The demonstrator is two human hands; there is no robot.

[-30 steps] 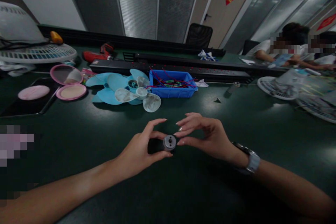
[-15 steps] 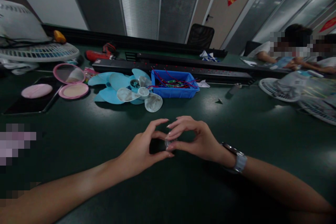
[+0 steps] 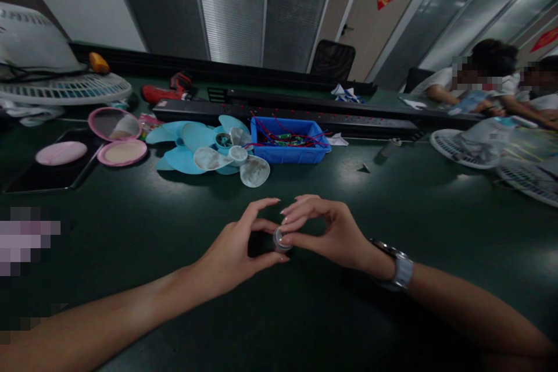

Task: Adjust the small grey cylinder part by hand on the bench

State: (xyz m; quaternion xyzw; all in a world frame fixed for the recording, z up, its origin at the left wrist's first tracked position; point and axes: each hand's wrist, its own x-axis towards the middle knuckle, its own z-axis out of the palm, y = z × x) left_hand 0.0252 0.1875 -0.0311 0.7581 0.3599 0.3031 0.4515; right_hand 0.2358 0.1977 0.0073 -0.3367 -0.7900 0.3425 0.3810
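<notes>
A small round, silvery container [image 3: 278, 240] is between my two hands, low over the green tabletop. My left hand [image 3: 238, 243] grips it from the left, thumb in front and a finger behind, with the index finger raised in an arch. From the right, the thumb and fingertips of my right hand [image 3: 329, 226] pinch at its top rim and cover part of it. Whether the top is a separate lid I cannot tell. A watch with a light strap [image 3: 403, 271] sits on my right wrist.
Beyond my hands lie blue fan blades [image 3: 192, 145] and a blue bin [image 3: 290, 154] of wired circuit boards. A pink compact [image 3: 122, 153], a puff [image 3: 61, 153] on a black tablet and a red power drill [image 3: 168, 90] are left. Fan parts [image 3: 471, 145] and co-workers are at right.
My right hand has shifted slightly to the right, and its thumb now lies over the top of the container. More of the container's rim shows. My left hand has stayed in place.
</notes>
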